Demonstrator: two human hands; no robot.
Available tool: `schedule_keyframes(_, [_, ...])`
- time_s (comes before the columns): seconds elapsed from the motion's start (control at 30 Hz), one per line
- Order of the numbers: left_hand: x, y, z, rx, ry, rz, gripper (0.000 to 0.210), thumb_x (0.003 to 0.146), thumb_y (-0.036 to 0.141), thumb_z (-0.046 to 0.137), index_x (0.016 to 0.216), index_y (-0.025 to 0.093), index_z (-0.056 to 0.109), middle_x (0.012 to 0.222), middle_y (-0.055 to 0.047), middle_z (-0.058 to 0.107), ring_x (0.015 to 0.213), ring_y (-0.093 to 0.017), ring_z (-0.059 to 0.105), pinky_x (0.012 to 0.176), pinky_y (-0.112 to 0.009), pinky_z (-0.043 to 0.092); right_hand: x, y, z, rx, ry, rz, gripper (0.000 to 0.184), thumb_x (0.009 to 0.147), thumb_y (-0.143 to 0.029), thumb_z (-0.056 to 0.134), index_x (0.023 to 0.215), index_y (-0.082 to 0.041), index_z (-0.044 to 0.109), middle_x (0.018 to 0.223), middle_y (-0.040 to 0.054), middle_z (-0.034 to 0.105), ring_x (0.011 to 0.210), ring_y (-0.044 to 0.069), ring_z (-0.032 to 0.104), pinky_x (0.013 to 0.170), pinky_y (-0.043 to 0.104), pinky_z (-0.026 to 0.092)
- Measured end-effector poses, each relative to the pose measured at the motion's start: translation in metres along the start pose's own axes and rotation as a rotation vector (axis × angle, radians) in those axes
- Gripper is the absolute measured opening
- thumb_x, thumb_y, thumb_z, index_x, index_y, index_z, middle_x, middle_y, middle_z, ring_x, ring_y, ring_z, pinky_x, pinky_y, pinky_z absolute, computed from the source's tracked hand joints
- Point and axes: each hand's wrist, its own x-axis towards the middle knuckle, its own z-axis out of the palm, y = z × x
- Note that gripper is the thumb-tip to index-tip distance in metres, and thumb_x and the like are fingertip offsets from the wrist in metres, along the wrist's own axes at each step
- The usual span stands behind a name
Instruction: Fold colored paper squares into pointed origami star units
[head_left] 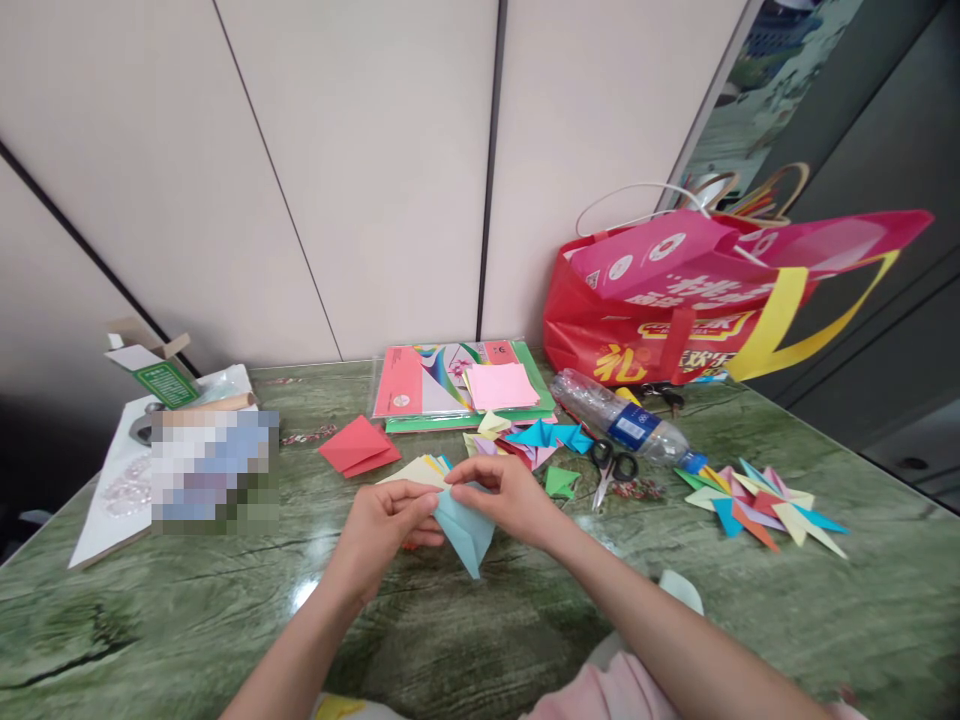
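Note:
A folded sheet of light blue paper [466,535] is held up between both hands, over the front middle of the table. My left hand [394,515] pinches its left edge between thumb and fingers. From the other side my right hand [510,495] grips the upper part, thumb in front. One pointed corner of the sheet hangs downward. Just behind the hands lies a stack of pale yellow paper [416,470], partly covered by them. A red folded paper [360,447] rests to the left of that stack.
Folded blue paper [551,436], a green piece [560,482] and scissors [609,468] lie right of the hands. Beyond them are a plastic bottle [630,420], a colourful paper pile [765,500] and a red bag [675,300]. Paper packs [409,385] lie at the back; a small box [161,372] stands left.

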Motion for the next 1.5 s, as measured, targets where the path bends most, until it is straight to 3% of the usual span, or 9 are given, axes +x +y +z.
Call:
schedule_keyframes(0.3, [0.0,-0.005,0.0,0.111,0.056,0.05,0.024,0.06,0.033,0.07,0.069,0.011,0.069,0.054,-0.004,0.068,0.05,-0.014,0.061,0.052,-0.024,0.05,-0.002,-0.003,0.001,-0.009,-0.052,0.02,0.01,0.07,-0.017,0.059,0.075,-0.013,0.067,0.07,0.0024,0.066,0.063,0.012,0.057,0.056,0.022,0.041])
schedule_keyframes(0.43, [0.002,-0.006,0.001,0.067,0.093,0.052,0.033,0.062,0.033,0.07,0.086,0.011,0.067,0.058,-0.004,0.069,0.052,-0.016,0.063,0.053,-0.026,0.051,-0.001,-0.004,0.001,0.005,-0.019,0.017,0.009,0.071,-0.018,0.058,0.072,-0.014,0.066,0.068,0.0018,0.066,0.063,0.012,0.057,0.057,0.022,0.042])
schedule_keyframes(0.53, [0.001,-0.006,0.003,0.041,0.035,0.05,0.034,0.066,0.036,0.067,0.09,0.011,0.067,0.063,-0.006,0.07,0.058,-0.018,0.065,0.057,-0.027,0.051,0.0,-0.002,0.002,0.027,0.063,0.011,0.009,0.07,-0.019,0.058,0.072,-0.014,0.064,0.068,0.0022,0.065,0.062,0.013,0.057,0.057,0.023,0.043])
schedule_keyframes(0.67, [0.0,-0.006,0.005,0.01,-0.096,0.025,0.034,0.067,0.042,0.065,0.079,0.011,0.069,0.066,-0.007,0.071,0.06,-0.018,0.065,0.061,-0.029,0.052,0.002,0.001,0.003,0.073,0.147,0.006,0.011,0.07,-0.021,0.059,0.078,-0.015,0.063,0.072,0.0029,0.066,0.064,0.013,0.059,0.059,0.024,0.046])
schedule_keyframes(0.83, [0.001,-0.008,0.005,-0.023,-0.053,0.023,0.034,0.066,0.044,0.065,0.074,0.011,0.07,0.062,-0.006,0.07,0.054,-0.016,0.063,0.055,-0.026,0.051,0.0,0.001,0.004,0.003,0.14,0.009,0.016,0.071,-0.02,0.058,0.084,-0.014,0.065,0.077,0.0047,0.067,0.069,0.015,0.06,0.059,0.025,0.046])
schedule_keyframes(1.1, [0.0,-0.007,0.006,-0.015,-0.048,0.036,0.031,0.065,0.042,0.066,0.075,0.013,0.069,0.061,-0.004,0.069,0.056,-0.017,0.063,0.058,-0.029,0.052,-0.006,-0.006,0.002,-0.297,0.165,-0.281,0.013,0.075,-0.016,0.055,0.08,-0.018,0.066,0.074,0.003,0.066,0.066,0.013,0.057,0.06,0.024,0.042])
schedule_keyframes(1.33, [0.001,-0.006,0.005,-0.022,0.04,0.069,0.026,0.065,0.038,0.066,0.072,0.013,0.068,0.053,-0.001,0.064,0.049,-0.013,0.058,0.049,-0.023,0.048,-0.008,-0.011,0.003,-0.215,0.07,-0.372,0.017,0.079,-0.018,0.052,0.087,-0.02,0.066,0.087,0.0053,0.068,0.08,0.016,0.061,0.073,0.028,0.046])
schedule_keyframes(1.5, [0.003,-0.008,0.004,0.056,0.088,0.099,0.027,0.069,0.038,0.063,0.073,0.012,0.067,0.053,0.0,0.062,0.048,-0.011,0.056,0.048,-0.021,0.046,-0.008,-0.01,0.003,-0.209,0.078,-0.343,0.018,0.077,-0.016,0.054,0.089,-0.02,0.067,0.085,0.0049,0.069,0.075,0.016,0.062,0.062,0.024,0.046])
